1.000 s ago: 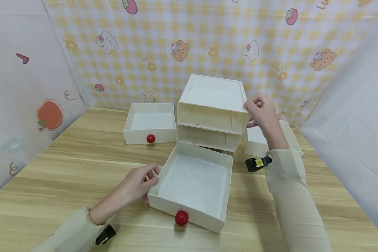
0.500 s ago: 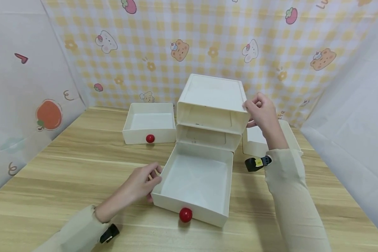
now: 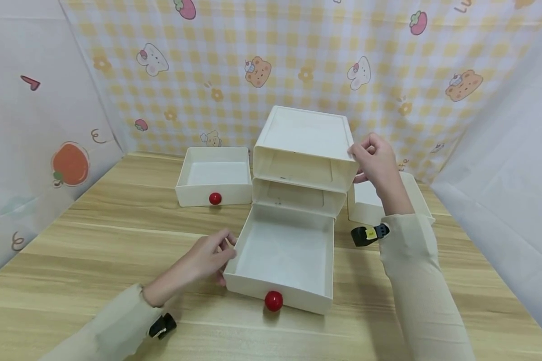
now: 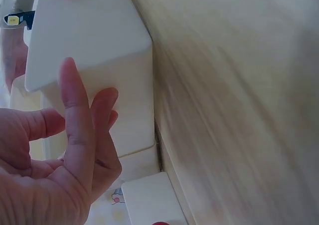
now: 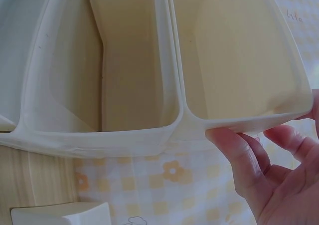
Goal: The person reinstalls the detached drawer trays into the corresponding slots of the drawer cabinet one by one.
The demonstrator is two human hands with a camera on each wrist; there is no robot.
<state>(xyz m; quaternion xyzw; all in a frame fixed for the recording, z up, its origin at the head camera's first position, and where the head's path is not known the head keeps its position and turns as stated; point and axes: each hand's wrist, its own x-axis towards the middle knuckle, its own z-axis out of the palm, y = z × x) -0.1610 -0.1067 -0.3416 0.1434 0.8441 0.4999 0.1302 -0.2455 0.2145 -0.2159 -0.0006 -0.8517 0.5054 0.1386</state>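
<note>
Bent-fingered, the left hand (image 3: 208, 256) pinches the left wall of the near red-knobbed white plastic drawer (image 3: 300, 299), against the boxy cream plastic cabinet (image 3: 306, 129); the right hand (image 3: 377, 159) grips its upper right edge.

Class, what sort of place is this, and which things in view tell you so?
Probably a screened-off tabletop work area, perhaps set up for filming: a wood-grain table, a yellow-checked cloth hung behind it, and pale sheets along both sides.
</note>
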